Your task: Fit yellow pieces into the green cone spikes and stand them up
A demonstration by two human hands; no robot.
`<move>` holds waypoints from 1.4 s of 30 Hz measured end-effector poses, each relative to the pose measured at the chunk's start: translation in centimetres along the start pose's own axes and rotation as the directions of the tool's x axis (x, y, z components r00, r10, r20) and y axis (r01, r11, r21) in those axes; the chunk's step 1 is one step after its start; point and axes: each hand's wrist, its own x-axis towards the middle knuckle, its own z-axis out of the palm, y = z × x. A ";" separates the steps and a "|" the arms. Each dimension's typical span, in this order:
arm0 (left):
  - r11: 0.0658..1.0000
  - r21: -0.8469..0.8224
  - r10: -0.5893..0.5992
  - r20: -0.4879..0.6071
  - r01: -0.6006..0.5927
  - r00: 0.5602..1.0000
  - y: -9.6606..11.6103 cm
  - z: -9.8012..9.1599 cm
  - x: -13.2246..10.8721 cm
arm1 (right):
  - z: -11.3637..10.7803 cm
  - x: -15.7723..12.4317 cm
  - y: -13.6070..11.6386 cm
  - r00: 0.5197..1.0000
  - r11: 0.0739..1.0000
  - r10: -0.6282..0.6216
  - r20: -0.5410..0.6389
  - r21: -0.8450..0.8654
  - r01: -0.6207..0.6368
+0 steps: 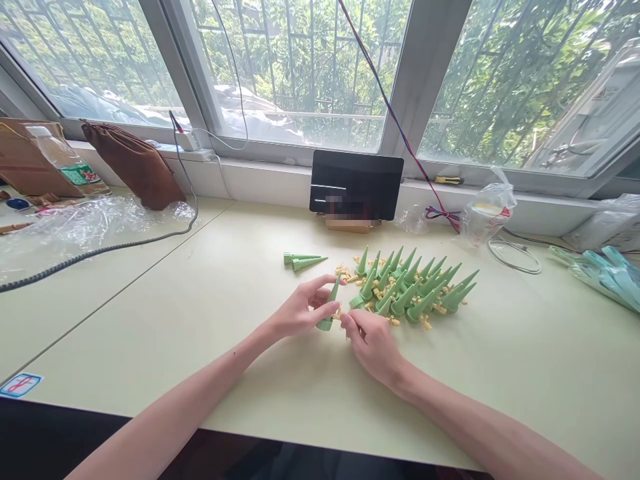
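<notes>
Between the thumb and fingers of my left hand (306, 308) is a green cone (326, 325), held with its tip up and its ridged base low. A small yellow piece (337, 313) sticks out from the cone's right side. My right hand (373, 340) is closed in a pinch at that yellow piece; its fingertips are too small to tell what lies between them. Right of and behind my hands stand several green cones (420, 287) in a tight group, with yellow pieces among them. Two green cones without visible yellow pieces (306, 261) lie on their sides behind my left hand.
A tablet (357, 187) leans at the back of the pale table (240, 260). Behind on the right are a bagged cup (487, 217), a coiled white cable (515, 257) and bagged green items (607, 270). At left lie a black cable (115, 247), a brown pouch (135, 163) and a bottle (75, 167).
</notes>
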 end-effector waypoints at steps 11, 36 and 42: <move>0.999 -0.041 0.011 -0.058 -0.013 0.998 0.3 -0.1 0.1 | -0.1 0.0 -0.5 0.999 0.997 0.000 -0.045 0.082 0.004; 1.000 -0.013 -0.012 0.003 0.012 1.000 0.1 -0.3 0.0 | -0.1 0.0 -0.3 0.999 0.996 0.030 0.014 0.079 -0.031; 1.000 -0.010 -0.023 0.023 0.024 0.999 0.1 -0.3 0.1 | -0.1 0.1 -0.3 0.998 0.996 0.026 0.049 0.080 -0.030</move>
